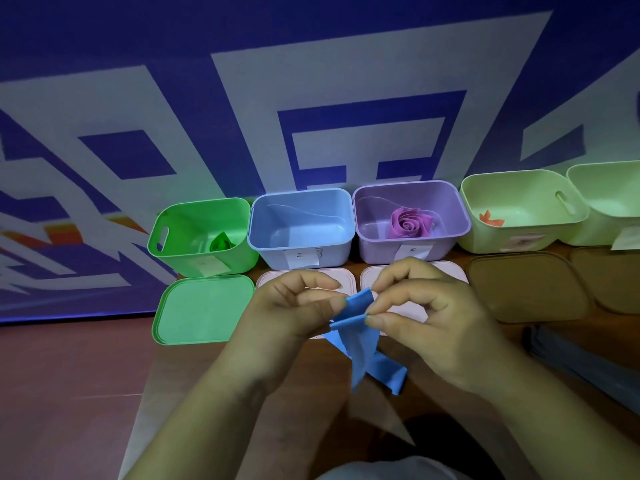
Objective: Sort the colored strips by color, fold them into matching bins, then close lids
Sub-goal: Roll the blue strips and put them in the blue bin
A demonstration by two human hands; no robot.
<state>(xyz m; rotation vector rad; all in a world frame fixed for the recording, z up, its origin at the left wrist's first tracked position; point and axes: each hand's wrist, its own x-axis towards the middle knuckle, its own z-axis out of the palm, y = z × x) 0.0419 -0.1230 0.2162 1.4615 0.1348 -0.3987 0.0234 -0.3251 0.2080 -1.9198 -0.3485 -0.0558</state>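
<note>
Centre frame: my left hand [294, 306] and right hand [429, 320] both pinch the half-folded blue strip [360, 337] in their fingers [318, 281], above the counter [311, 403], before the empty blue bin [301, 247]. The green bin [188, 258] and purple bin [381, 251] each hold a folded strip, and an orange scrap [491, 219] lies in the pale bin [485, 237] at right; all lids [204, 306] lie off, so I judge the task roughly half done. The paper labels [301, 259] on the bins are unreadable.

Between the left hand [294, 306] and right hand [426, 306] is a blue strip [360, 337]; beyond them, a green bin [180, 251], pale blue bin [301, 252], purple bin [377, 252] with purple strip [410, 221], and light green bin [485, 240] with orange strip [491, 220].
</note>
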